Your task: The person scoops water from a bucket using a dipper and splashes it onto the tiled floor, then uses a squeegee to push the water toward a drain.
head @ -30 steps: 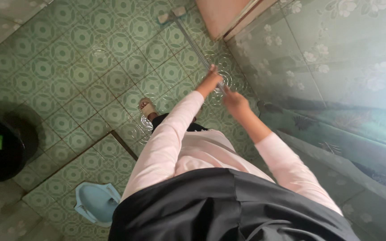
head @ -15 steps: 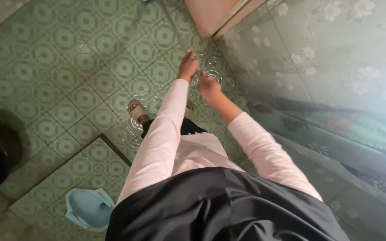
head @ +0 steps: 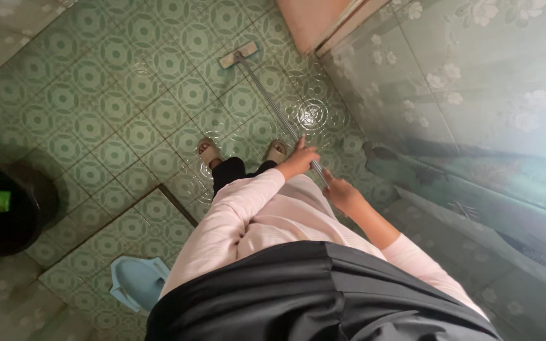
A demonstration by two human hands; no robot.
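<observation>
Got both hands on the floor squeegee's metal handle [head: 273,104]. My left hand [head: 298,161] is wrapped around the pole higher up the frame, and my right hand [head: 342,194] is closed on it just below, toward 5 o'clock. The pole runs off toward 11 o'clock to the flat squeegee head [head: 238,53], which sits on the green patterned floor tiles [head: 96,101]. My sandalled feet [head: 210,150] are planted just under the pole. Black bucket [head: 4,211] at 9 o'clock, blue squat toilet pan [head: 135,281] at 7 o'clock, floral wall [head: 475,95] at 3.
</observation>
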